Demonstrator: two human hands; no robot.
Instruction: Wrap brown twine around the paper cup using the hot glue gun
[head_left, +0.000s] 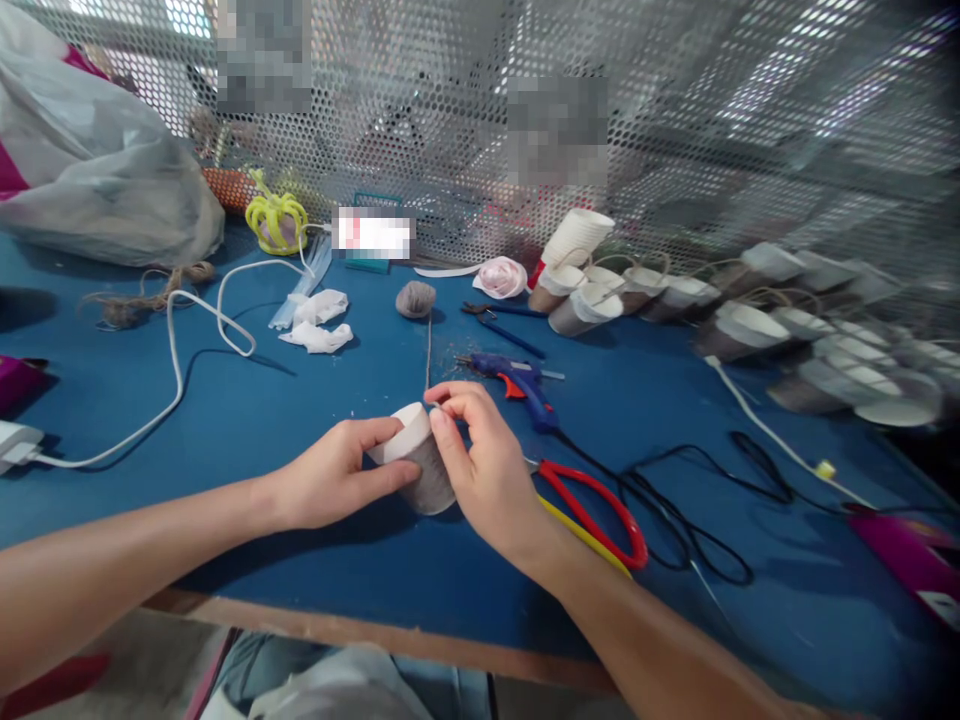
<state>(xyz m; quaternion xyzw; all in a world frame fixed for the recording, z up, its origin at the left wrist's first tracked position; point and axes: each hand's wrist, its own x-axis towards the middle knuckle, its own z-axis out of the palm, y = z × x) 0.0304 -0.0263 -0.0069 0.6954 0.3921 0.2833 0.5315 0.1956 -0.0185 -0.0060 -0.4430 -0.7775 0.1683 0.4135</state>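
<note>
My left hand (pixel 349 470) grips a paper cup (pixel 424 470), thumb on its side and fingers at the white rim. The cup is tilted, and grey yarn is wound around its body below a white band. Against the cup's right side, my right hand (pixel 484 450) pinches the grey yarn (pixel 429 360) between thumb and fingers. From there the strand runs straight back over the table to a small ball of grey yarn (pixel 415 299). A blue glue gun (pixel 517 378) with an orange trigger lies just beyond my right hand.
Red-handled scissors (pixel 600 510) lie beside my right forearm, near a tangled black cord (pixel 675 530). Many yarn-wrapped cups (pixel 750 330) with handles stand at the right. Pliers (pixel 502 328), a pink ribbon roll (pixel 501 277), a white cable (pixel 176 350) and a plastic bag (pixel 97 160) surround the workspace.
</note>
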